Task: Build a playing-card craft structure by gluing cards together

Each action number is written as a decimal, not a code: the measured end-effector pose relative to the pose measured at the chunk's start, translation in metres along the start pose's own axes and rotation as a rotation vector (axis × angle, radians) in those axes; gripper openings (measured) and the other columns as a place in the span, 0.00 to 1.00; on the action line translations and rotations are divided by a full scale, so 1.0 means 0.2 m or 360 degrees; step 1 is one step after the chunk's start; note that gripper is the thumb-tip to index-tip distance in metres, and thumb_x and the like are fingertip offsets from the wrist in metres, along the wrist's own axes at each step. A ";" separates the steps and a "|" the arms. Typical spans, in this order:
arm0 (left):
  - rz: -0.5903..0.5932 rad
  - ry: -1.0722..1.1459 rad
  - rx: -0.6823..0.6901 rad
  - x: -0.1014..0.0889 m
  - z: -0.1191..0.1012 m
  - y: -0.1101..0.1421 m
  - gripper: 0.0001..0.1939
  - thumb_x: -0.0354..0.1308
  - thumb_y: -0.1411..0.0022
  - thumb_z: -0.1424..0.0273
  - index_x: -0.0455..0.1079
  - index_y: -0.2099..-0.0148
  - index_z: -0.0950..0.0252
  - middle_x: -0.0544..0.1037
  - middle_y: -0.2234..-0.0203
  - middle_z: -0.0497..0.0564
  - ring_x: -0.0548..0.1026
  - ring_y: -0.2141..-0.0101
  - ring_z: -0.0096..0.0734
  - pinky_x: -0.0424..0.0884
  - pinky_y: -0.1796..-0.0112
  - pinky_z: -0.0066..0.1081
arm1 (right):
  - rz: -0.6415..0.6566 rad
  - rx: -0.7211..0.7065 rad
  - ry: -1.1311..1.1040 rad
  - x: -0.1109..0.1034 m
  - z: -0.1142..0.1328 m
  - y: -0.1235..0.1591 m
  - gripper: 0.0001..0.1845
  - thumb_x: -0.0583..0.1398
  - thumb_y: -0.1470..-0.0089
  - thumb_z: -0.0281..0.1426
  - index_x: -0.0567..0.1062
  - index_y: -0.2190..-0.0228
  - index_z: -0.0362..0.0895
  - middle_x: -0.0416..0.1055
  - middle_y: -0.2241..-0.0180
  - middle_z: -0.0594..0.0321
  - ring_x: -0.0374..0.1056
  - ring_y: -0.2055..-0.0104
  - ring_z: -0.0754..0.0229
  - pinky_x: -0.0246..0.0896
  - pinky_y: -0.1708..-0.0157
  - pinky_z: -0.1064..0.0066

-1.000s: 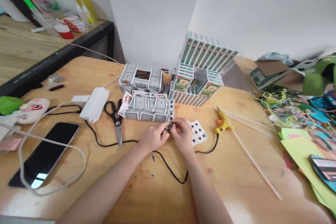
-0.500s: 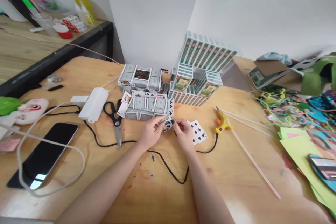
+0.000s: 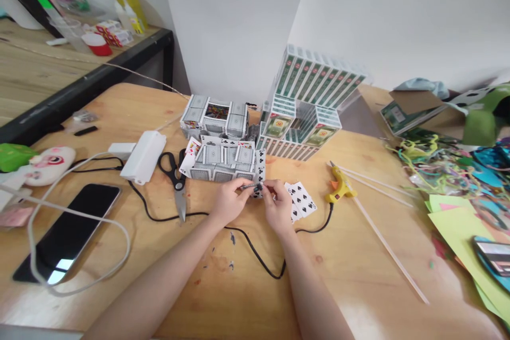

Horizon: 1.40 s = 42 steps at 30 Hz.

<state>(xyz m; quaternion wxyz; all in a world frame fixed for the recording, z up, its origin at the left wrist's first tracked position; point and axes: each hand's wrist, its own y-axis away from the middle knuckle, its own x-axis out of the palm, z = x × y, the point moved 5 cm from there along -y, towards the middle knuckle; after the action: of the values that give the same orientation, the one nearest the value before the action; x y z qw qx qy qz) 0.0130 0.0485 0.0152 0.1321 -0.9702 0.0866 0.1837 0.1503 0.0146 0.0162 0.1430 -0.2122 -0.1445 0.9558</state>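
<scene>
My left hand (image 3: 231, 201) and my right hand (image 3: 278, 203) meet at the middle of the table, fingers pinched on a playing card (image 3: 250, 186) held nearly edge-on between them. Just beyond them sits a box-like structure of playing cards (image 3: 223, 162), grey backs outward, with face-up cards along its rim. A second card structure (image 3: 215, 117) with a square opening stands behind it. Two or so loose spade cards (image 3: 302, 199) lie face up right of my right hand. Further right rests a yellow glue gun (image 3: 340, 186). The held card's face is mostly hidden by my fingers.
Green card boxes (image 3: 303, 111) are stacked at the back. Black scissors (image 3: 175, 180) lie left, beside a white power adapter (image 3: 143, 157) and a phone (image 3: 67, 234). A black cord (image 3: 255, 252) crosses before my hands. Glue sticks (image 3: 390, 249) and coloured paper (image 3: 458, 234) lie right.
Both hands stay at the same place. The card between my fingers has tilted from showing some of its surface to nearly edge-on. The view has shifted slightly.
</scene>
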 end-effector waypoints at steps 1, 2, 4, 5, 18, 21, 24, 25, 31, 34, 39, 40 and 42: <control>0.0013 0.0037 -0.0022 0.00 0.00 0.00 0.08 0.54 0.43 0.69 0.73 0.67 0.65 0.78 0.74 0.48 0.75 0.73 0.27 0.70 0.70 0.25 | -0.0003 0.0018 -0.0009 0.00 0.00 0.00 0.06 0.55 0.45 0.32 0.70 0.71 0.45 0.67 0.74 0.64 0.61 0.72 0.62 0.58 0.71 0.69; 0.0031 0.0073 -0.0037 0.00 0.01 0.00 0.09 0.54 0.43 0.68 0.74 0.66 0.65 0.78 0.74 0.48 0.75 0.73 0.27 0.70 0.70 0.25 | -0.0008 0.0035 -0.0018 0.00 0.00 0.00 0.05 0.55 0.45 0.32 0.69 0.70 0.45 0.66 0.74 0.64 0.61 0.72 0.62 0.58 0.71 0.70; 0.0076 0.0120 -0.0050 0.01 0.02 0.00 0.10 0.52 0.42 0.68 0.74 0.64 0.65 0.79 0.73 0.49 0.75 0.72 0.27 0.70 0.70 0.25 | -0.0012 0.0046 -0.0035 0.00 0.00 0.00 0.05 0.54 0.45 0.32 0.70 0.69 0.45 0.67 0.73 0.63 0.62 0.71 0.62 0.58 0.71 0.70; 0.0097 0.0125 -0.0051 0.01 0.02 0.01 0.11 0.52 0.42 0.68 0.74 0.63 0.65 0.79 0.72 0.49 0.75 0.72 0.28 0.70 0.70 0.25 | -0.0006 0.0039 -0.0035 0.00 0.00 0.00 0.05 0.54 0.45 0.32 0.70 0.67 0.45 0.68 0.72 0.63 0.63 0.71 0.62 0.58 0.71 0.70; 0.0259 -0.0192 -0.0025 0.07 0.05 0.04 0.15 0.50 0.43 0.71 0.73 0.55 0.65 0.80 0.69 0.51 0.76 0.71 0.28 0.70 0.68 0.25 | -0.0040 0.0074 0.0067 0.00 -0.04 0.00 0.03 0.53 0.47 0.29 0.67 0.71 0.45 0.65 0.73 0.63 0.62 0.70 0.60 0.58 0.69 0.68; 0.0280 -0.0146 -0.0089 0.08 0.05 0.04 0.15 0.51 0.44 0.72 0.73 0.55 0.65 0.80 0.69 0.50 0.75 0.71 0.28 0.70 0.69 0.24 | -0.0074 0.0076 0.0048 -0.01 -0.04 0.00 0.03 0.53 0.47 0.29 0.67 0.72 0.45 0.64 0.73 0.63 0.61 0.71 0.61 0.58 0.70 0.68; 0.0299 -0.0041 -0.0127 0.08 0.05 0.04 0.15 0.51 0.45 0.73 0.74 0.56 0.64 0.79 0.69 0.49 0.75 0.71 0.27 0.69 0.69 0.24 | -0.0086 0.0129 -0.0028 0.00 -0.05 0.00 0.03 0.53 0.48 0.29 0.66 0.72 0.45 0.64 0.73 0.64 0.61 0.72 0.62 0.58 0.70 0.69; 0.0308 0.0004 -0.0133 0.08 0.04 0.04 0.15 0.51 0.45 0.73 0.74 0.56 0.64 0.79 0.70 0.49 0.75 0.71 0.27 0.69 0.69 0.24 | -0.0091 0.0151 -0.0057 0.00 -0.05 0.00 0.03 0.53 0.48 0.29 0.66 0.72 0.45 0.64 0.73 0.64 0.61 0.72 0.62 0.58 0.71 0.69; 0.0397 0.0230 -0.0146 0.09 0.06 0.03 0.17 0.50 0.46 0.74 0.73 0.55 0.66 0.78 0.73 0.49 0.75 0.70 0.29 0.71 0.68 0.26 | -0.0118 0.0260 -0.0145 0.00 -0.06 0.00 0.03 0.54 0.49 0.30 0.66 0.73 0.45 0.64 0.74 0.65 0.60 0.73 0.63 0.57 0.72 0.70; 0.0406 0.0277 -0.0157 0.09 0.07 0.03 0.17 0.50 0.46 0.75 0.73 0.56 0.67 0.78 0.73 0.49 0.75 0.68 0.30 0.72 0.67 0.27 | -0.0125 0.0285 -0.0173 -0.01 -0.05 0.00 0.03 0.54 0.50 0.30 0.67 0.74 0.44 0.64 0.74 0.65 0.60 0.73 0.63 0.57 0.72 0.71; 0.0425 0.0320 -0.0151 0.09 0.08 0.03 0.17 0.50 0.48 0.76 0.74 0.56 0.67 0.79 0.69 0.51 0.76 0.67 0.31 0.72 0.66 0.29 | -0.0126 0.0336 -0.0192 -0.01 -0.04 0.00 0.03 0.55 0.51 0.30 0.67 0.74 0.44 0.64 0.75 0.65 0.59 0.74 0.63 0.56 0.72 0.71; 0.0411 0.0320 -0.0153 0.09 0.09 0.03 0.18 0.50 0.48 0.76 0.74 0.56 0.67 0.79 0.69 0.51 0.76 0.67 0.31 0.73 0.66 0.29 | -0.0119 0.0348 -0.0202 0.00 -0.04 0.00 0.03 0.55 0.51 0.31 0.67 0.74 0.44 0.64 0.75 0.65 0.59 0.73 0.63 0.56 0.72 0.71; 0.0371 0.0325 -0.0160 0.08 0.10 0.02 0.17 0.50 0.48 0.76 0.74 0.57 0.67 0.79 0.68 0.51 0.76 0.66 0.32 0.73 0.66 0.29 | -0.0089 0.0370 -0.0231 0.00 -0.04 0.00 0.04 0.55 0.50 0.31 0.67 0.74 0.44 0.65 0.75 0.65 0.60 0.73 0.62 0.57 0.71 0.71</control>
<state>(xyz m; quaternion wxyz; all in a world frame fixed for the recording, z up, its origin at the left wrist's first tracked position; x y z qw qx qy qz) 0.0204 0.0474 -0.0095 0.0518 -0.9726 0.2023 0.1024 0.1533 0.0163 0.0092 0.1824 -0.1203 -0.0485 0.9746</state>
